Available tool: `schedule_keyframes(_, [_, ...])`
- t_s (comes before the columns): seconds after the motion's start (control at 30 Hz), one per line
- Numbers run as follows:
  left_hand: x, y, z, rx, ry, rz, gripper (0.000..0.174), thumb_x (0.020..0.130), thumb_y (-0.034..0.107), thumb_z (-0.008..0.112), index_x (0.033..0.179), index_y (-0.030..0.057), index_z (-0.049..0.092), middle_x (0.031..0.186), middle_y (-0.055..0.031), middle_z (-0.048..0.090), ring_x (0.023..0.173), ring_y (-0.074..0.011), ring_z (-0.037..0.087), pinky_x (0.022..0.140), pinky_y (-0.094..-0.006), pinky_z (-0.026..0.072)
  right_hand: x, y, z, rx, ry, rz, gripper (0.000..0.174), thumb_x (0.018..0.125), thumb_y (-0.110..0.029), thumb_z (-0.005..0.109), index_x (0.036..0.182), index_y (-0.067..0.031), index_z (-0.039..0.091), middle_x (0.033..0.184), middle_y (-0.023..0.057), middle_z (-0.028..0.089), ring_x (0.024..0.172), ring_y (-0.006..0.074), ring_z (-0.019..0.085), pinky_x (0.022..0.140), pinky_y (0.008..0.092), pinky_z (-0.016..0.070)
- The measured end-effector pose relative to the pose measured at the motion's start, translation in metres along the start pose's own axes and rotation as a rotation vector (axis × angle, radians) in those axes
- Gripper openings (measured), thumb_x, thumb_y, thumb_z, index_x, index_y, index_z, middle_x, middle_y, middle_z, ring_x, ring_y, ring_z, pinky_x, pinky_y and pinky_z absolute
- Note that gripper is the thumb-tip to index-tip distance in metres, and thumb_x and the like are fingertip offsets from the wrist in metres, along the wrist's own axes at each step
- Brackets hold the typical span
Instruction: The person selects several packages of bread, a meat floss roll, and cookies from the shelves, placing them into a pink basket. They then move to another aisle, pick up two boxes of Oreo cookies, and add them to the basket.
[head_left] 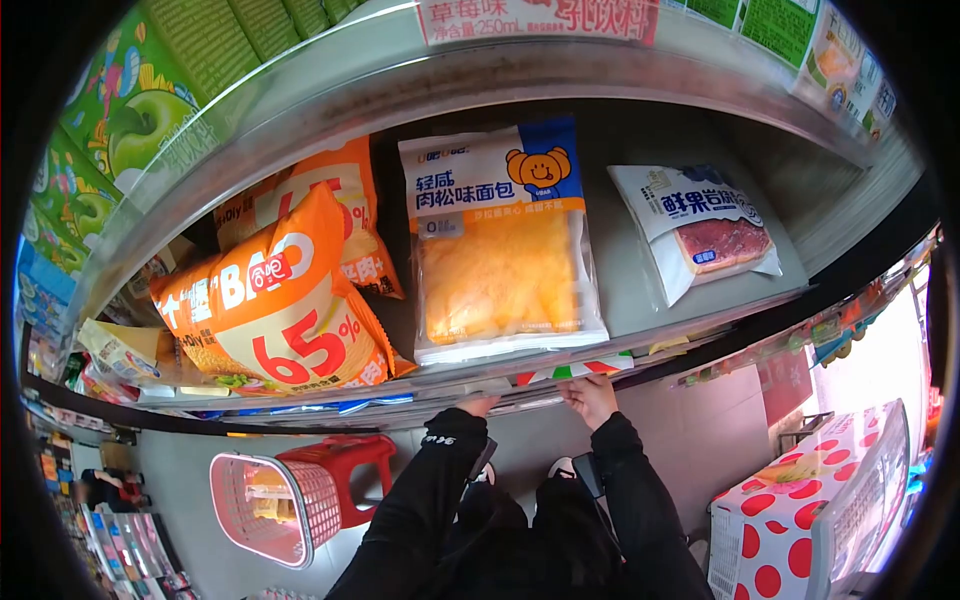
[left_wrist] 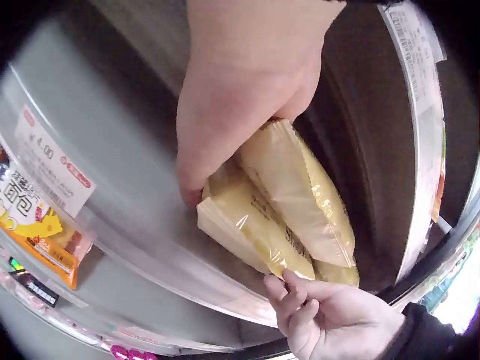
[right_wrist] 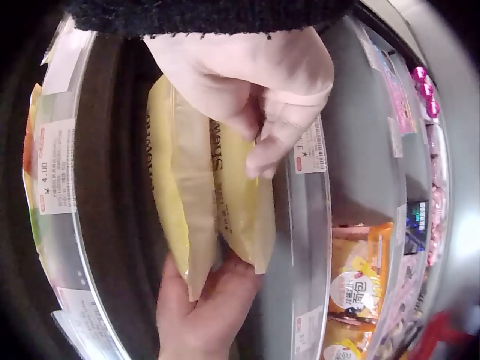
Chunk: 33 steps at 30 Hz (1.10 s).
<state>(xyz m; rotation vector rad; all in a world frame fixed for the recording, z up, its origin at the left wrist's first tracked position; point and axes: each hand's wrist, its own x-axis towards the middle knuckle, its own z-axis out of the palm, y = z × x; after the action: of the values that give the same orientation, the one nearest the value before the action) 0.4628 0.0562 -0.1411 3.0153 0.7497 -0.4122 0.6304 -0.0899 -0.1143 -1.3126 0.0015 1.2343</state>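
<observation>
Two yellow and cream packages (left_wrist: 300,191) stand side by side on a lower shelf. My left hand (left_wrist: 244,82) reaches around them, and in the right wrist view that hand (right_wrist: 202,319) grips their far ends between thumb and fingers. At the opposite end my right hand (right_wrist: 259,86) has curled fingers, with thumb and fingertip pinching the edge of one package (right_wrist: 244,202). The left wrist view shows the right hand (left_wrist: 337,315) at the package corner. From the head, the left hand (head_left: 478,405) and right hand (head_left: 590,398) are partly under the shelf edge, packages hidden.
Bread bags (head_left: 500,270) and orange bags (head_left: 280,310) fill the shelf above the hands. A shelf rail with price tags (right_wrist: 56,169) runs beside the packages. Behind on the floor are a pink basket (head_left: 315,500), a red stool (head_left: 365,465) and a dotted box (head_left: 770,520).
</observation>
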Motion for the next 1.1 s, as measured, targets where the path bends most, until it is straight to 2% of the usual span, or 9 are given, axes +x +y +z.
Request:
schedule_keyframes(0.23, [-0.007, 0.008, 0.027, -0.039, -0.014, 0.052, 0.028, 0.079, 0.016, 0.039, 0.103, 0.0056, 0.05, 0.102, -0.0106, 0.05, 0.098, -0.0224, 0.046, 0.084, -0.0328, 0.0374, -0.014, 0.0, 0.003, -0.017, 0.003, 0.053, 0.021, 0.082, -0.02, 0.05, 0.091, -0.0012, 0.05, 0.078, 0.0105, 0.059, 0.065, 0.0134, 0.054, 0.056, 0.0233, 0.045])
schedule_keyframes(0.3, [0.0, 0.002, 0.059, 0.35, 0.699, 0.171, 0.016, 0.077, 0.012, 0.04, 0.083, 0.0068, 0.053, 0.075, -0.016, 0.05, 0.071, -0.028, 0.051, 0.063, -0.0351, 0.0421, -0.011, 0.004, 0.0, -0.016, -0.004, 0.047, 0.021, 0.082, -0.021, 0.05, 0.091, -0.0014, 0.05, 0.078, 0.0103, 0.059, 0.064, 0.0133, 0.054, 0.056, 0.0232, 0.0451])
schedule_keyframes(0.33, [-0.004, 0.004, 0.043, 0.348, 0.695, 0.17, 0.016, 0.077, 0.012, 0.04, 0.083, 0.0068, 0.053, 0.075, -0.016, 0.05, 0.071, -0.028, 0.051, 0.063, -0.0351, 0.0421, -0.011, 0.006, -0.001, -0.015, -0.013, 0.041, 0.022, 0.082, -0.022, 0.051, 0.091, -0.0016, 0.05, 0.078, 0.0102, 0.059, 0.064, 0.0132, 0.054, 0.056, 0.023, 0.0451])
schedule_keyframes(0.4, [-0.007, 0.007, 0.014, -0.314, -0.013, 0.042, 0.025, 0.082, 0.012, 0.034, 0.101, 0.0043, 0.048, 0.099, -0.0132, 0.05, 0.096, -0.0205, 0.047, 0.086, -0.0301, 0.0364, -0.012, 0.006, 0.0, -0.022, -0.014, 0.057, 0.022, 0.082, -0.021, 0.051, 0.091, -0.0018, 0.05, 0.078, 0.0099, 0.059, 0.064, 0.0129, 0.054, 0.056, 0.023, 0.0451])
schedule_keyframes(0.43, [-0.008, 0.01, 0.016, -0.317, -0.013, 0.042, 0.025, 0.082, 0.012, 0.034, 0.101, 0.0043, 0.048, 0.099, -0.0132, 0.05, 0.096, -0.0205, 0.047, 0.086, -0.0301, 0.0364, -0.014, 0.003, 0.001, -0.028, -0.015, 0.07, 0.021, 0.082, -0.021, 0.051, 0.091, -0.002, 0.05, 0.078, 0.0096, 0.059, 0.063, 0.0127, 0.054, 0.056, 0.0229, 0.0452])
schedule_keyframes(0.5, [-0.01, 0.013, 0.02, 0.454, -0.003, 0.056, 0.025, 0.083, 0.01, 0.032, 0.102, 0.0032, 0.047, 0.099, -0.0138, 0.05, 0.098, -0.0196, 0.047, 0.086, -0.0291, 0.0358, -0.021, -0.008, 0.003, -0.122, -0.013, 0.108, 0.023, 0.081, -0.023, 0.052, 0.091, -0.0022, 0.051, 0.078, 0.0093, 0.059, 0.064, 0.0132, 0.055, 0.056, 0.0235, 0.045])
schedule_keyframes(0.53, [-0.004, 0.013, 0.045, 0.452, 0.0, 0.054, 0.025, 0.083, 0.01, 0.032, 0.102, 0.0032, 0.047, 0.099, -0.0138, 0.05, 0.098, -0.0196, 0.047, 0.086, -0.0291, 0.0358, -0.026, -0.014, 0.003, -0.213, -0.012, 0.145, 0.024, 0.08, -0.024, 0.053, 0.091, -0.0025, 0.051, 0.078, 0.0091, 0.058, 0.065, 0.0138, 0.055, 0.056, 0.0242, 0.0449])
schedule_keyframes(0.6, [0.013, 0.011, 0.089, -0.258, 0.291, 0.033, 0.026, 0.084, 0.016, 0.035, 0.102, 0.0029, 0.048, 0.102, -0.0141, 0.05, 0.1, -0.0217, 0.045, 0.086, -0.0302, 0.0349, -0.039, -0.023, 0.0, -0.239, -0.042, 0.058, 0.026, 0.08, -0.025, 0.052, 0.092, -0.002, 0.05, 0.08, 0.0097, 0.058, 0.065, 0.0139, 0.055, 0.056, 0.024, 0.045])
schedule_keyframes(1.1, [0.012, 0.035, 0.005, -1.198, 0.292, -0.139, 0.022, 0.083, 0.019, 0.04, 0.096, 0.0053, 0.051, 0.09, -0.0084, 0.051, 0.086, -0.0169, 0.046, 0.075, -0.0288, 0.038, -0.041, -0.017, 0.013, 0.017, -0.007, -0.094, 0.023, 0.084, -0.023, 0.047, 0.094, -0.0021, 0.045, 0.079, 0.0112, 0.057, 0.066, 0.016, 0.056, 0.056, 0.0256, 0.0475])
